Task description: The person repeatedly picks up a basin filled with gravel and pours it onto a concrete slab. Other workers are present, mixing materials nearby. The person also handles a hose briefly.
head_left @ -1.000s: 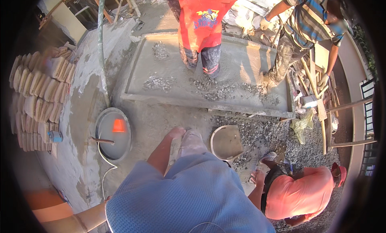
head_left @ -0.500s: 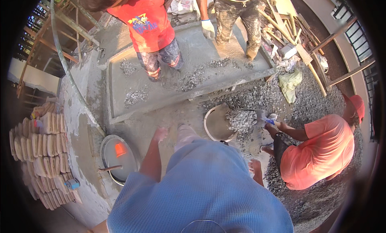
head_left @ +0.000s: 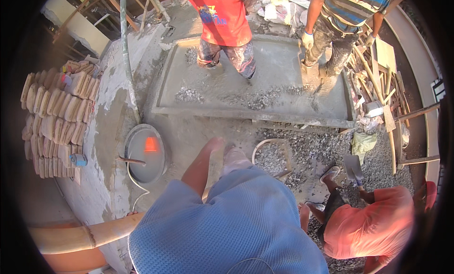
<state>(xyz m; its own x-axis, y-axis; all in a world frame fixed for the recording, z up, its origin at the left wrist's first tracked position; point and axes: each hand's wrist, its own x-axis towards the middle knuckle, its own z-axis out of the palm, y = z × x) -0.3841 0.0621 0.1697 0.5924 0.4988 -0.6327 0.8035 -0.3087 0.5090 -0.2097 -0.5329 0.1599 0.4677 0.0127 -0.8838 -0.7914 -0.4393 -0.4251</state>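
Note:
My left hand (head_left: pixel 215 143), greyed with cement, hangs in front of my blue shirt (head_left: pixel 227 217) over the wet concrete floor. Motion smears its fingers, and no held thing shows. At the right side of the shirt, part of my right hand (head_left: pixel 303 214) shows with loose fingers and nothing visible in it. Ahead of it stands a round bucket (head_left: pixel 256 153) with grey gravel (head_left: pixel 273 159) inside. To the right, a bent-over person in a salmon shirt (head_left: pixel 366 222) holds a shovel (head_left: pixel 353 167) over the gravel heap (head_left: pixel 380 153), its blade apart from the bucket.
A round tub (head_left: pixel 166 160) of grey water with an orange reflection stands left. Two people are in a shallow concrete mixing trough (head_left: pixel 213 114) ahead. Stacked tan blocks (head_left: pixel 59 118), a hose (head_left: pixel 126 61), a bamboo pole (head_left: pixel 85 236) and scrap wood (head_left: pixel 385 89) lie around.
The shovel has swung right, away from the bucket, after tipping gravel there; the bucket now shows gravel inside. The view has shifted left, bringing in the bamboo pole. A trough worker has straightened.

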